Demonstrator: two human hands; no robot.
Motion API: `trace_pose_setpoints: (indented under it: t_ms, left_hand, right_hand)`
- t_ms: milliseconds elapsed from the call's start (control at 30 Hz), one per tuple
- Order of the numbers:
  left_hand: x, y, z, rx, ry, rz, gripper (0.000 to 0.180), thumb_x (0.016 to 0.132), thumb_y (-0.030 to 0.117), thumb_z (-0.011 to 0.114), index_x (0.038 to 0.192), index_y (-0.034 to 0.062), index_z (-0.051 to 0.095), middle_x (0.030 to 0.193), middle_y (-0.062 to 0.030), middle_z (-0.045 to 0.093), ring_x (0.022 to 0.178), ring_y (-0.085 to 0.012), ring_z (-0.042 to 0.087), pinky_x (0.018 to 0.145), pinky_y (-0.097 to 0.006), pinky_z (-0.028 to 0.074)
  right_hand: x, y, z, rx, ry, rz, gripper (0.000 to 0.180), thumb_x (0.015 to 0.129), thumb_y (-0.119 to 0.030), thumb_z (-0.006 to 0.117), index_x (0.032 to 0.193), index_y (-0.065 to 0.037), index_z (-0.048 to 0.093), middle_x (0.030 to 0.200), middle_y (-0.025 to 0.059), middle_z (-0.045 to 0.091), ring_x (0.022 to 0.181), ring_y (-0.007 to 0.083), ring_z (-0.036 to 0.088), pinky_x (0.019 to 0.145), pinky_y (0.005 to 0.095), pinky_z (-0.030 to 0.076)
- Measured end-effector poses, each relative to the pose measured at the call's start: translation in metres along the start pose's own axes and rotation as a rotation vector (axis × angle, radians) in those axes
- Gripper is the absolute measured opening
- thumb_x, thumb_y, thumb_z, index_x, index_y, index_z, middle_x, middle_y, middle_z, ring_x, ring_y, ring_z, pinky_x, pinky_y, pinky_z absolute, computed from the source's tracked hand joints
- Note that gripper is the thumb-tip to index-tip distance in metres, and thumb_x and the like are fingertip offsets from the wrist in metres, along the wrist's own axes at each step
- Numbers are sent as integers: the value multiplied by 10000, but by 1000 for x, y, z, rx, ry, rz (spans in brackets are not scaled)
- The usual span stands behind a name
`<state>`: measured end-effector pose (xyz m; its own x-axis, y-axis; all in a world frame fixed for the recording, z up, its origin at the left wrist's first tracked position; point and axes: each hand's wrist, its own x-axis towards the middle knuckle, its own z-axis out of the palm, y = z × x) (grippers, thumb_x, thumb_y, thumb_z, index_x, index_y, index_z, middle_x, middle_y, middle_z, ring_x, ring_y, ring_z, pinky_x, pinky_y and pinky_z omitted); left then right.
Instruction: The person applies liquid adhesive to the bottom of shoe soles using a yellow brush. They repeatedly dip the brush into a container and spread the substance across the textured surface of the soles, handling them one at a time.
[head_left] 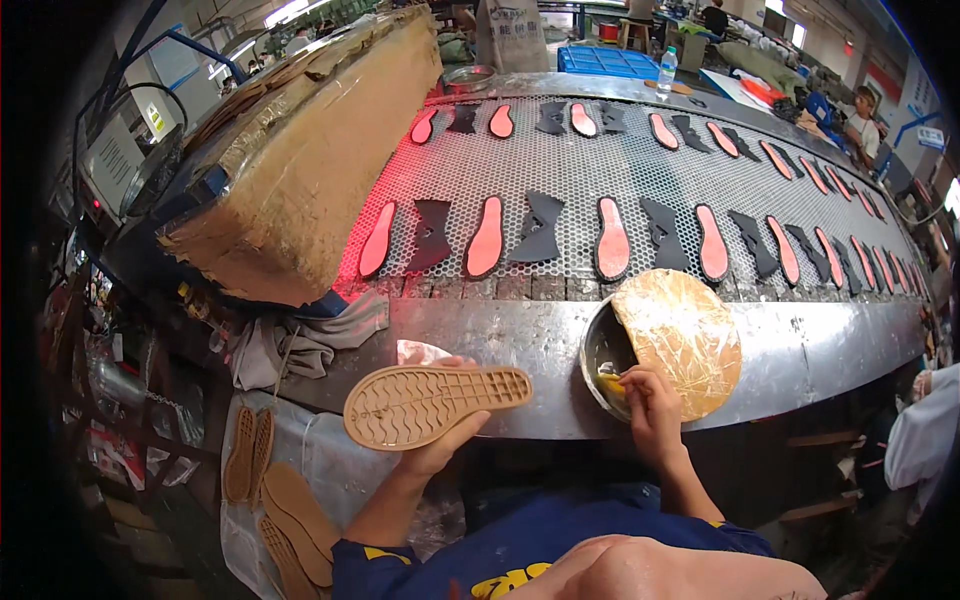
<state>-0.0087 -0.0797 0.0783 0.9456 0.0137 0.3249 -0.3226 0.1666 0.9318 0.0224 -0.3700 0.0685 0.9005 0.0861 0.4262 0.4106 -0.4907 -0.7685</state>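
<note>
My left hand [445,445] is closed around a tan shoe sole [410,408] by its edges, over the front edge of the metal table. Wavy tread shows on its wide end, a grid of small squares on the narrow one. My right hand [655,415] pinches a small yellow handle [612,383] inside a round metal bowl [588,365]. What that handle ends in is hidden down in the bowl. A round board in shiny clear film [690,345] lies across much of the bowl's top.
Beyond the table edge, a perforated conveyor [570,275] carries rows of pink-topped insoles [487,240] and black upper pieces [540,230] from under a wrapped hood [300,190]. Grey cloth [300,345] lies at left. More tan soles [300,520] rest below it.
</note>
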Motion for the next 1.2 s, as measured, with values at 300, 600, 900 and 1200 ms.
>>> trace_pose_setpoints:
  t_ms: [300,600,900,1200]
  left_hand:
    - [9,83,18,1390,-250,43,777,818,99,609,1468,156,185,1444,-71,369,1369,-190,311,1147,-413,176]
    - [-10,84,32,1557,-189,-30,621,872,392,499,1455,280,317,1484,46,329,1367,-94,268,1124,-376,119]
    - [-21,87,37,1338,-177,-118,579,879,385,472,1408,188,346,1476,-16,351,1352,-173,313,1110,-406,215]
    - [-8,92,45,-160,238,-256,533,901,314,513,1351,63,378,1456,-129,369,1333,-251,381,1086,-407,335]
  right_hand:
    - [-15,0,17,737,347,136,211,1007,-245,432,1060,-42,456,1214,173,469,986,240,565,840,362,526]
    - [2,-57,49,495,132,-473,423,944,-392,519,1075,10,520,1149,252,491,1000,301,593,823,352,532]
    - [1,-59,52,471,99,-496,436,916,-392,557,1074,13,549,1154,254,495,970,290,592,796,344,533]
    - [5,-125,73,724,84,-816,354,771,-320,733,893,-19,594,946,199,567,765,302,655,638,309,563]
